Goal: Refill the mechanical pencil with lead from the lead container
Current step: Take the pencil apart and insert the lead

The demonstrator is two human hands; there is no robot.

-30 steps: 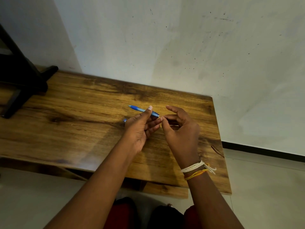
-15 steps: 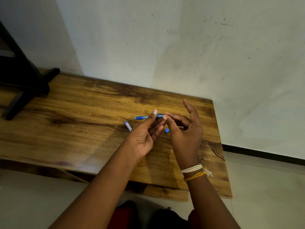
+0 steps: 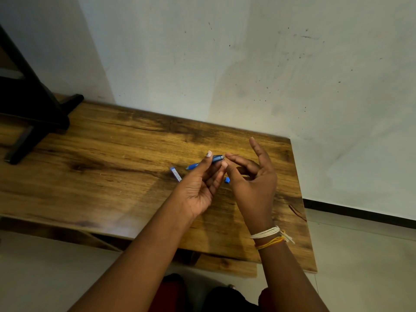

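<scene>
My left hand (image 3: 202,183) grips a blue mechanical pencil (image 3: 216,159) above the wooden table (image 3: 112,158), its open end pointing right. My right hand (image 3: 252,179) pinches a thin dark lead (image 3: 233,155) between thumb and forefinger, the other fingers spread upward. The lead's left end meets the pencil's opening. A small clear lead container (image 3: 175,173) with a blue tip lies on the table left of my left hand. A small blue cap (image 3: 227,180) lies on the table between my hands.
A black stand (image 3: 31,113) rests on the table's far left corner. A white wall (image 3: 247,64) runs behind the table. The table's right edge (image 3: 301,199) drops to a pale floor. My knees show below the front edge.
Both hands have shifted slightly with the pencil. The pencil's open end now points right at the lead, and the lead container and blue cap have come into view on the table.
</scene>
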